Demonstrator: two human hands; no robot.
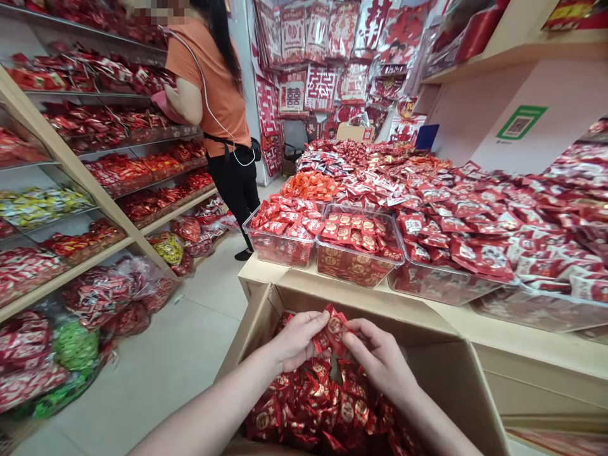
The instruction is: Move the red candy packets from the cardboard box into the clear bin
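Both my hands are over an open cardboard box (437,373), holding small red candy packets (335,326) with gold print between them. My left hand (304,339) pinches the packets from the left, thumb on top. On the other side, my right hand (377,351) grips their right edge between thumb and fingers. Below lie many loose red packets (327,405), filling the bottom of the box. Just beyond the box a clear plastic bin (354,269) holds neatly stacked red packets, and another clear bin (280,250) with a looser heap stands to its left.
More bins of red packets (475,221) cover the counter (498,323) ahead and right. A person in an orange shirt (213,82) stands at the stocked shelves (142,225) on the left. Filled plastic bags (102,291) line the floor (190,342) below them.
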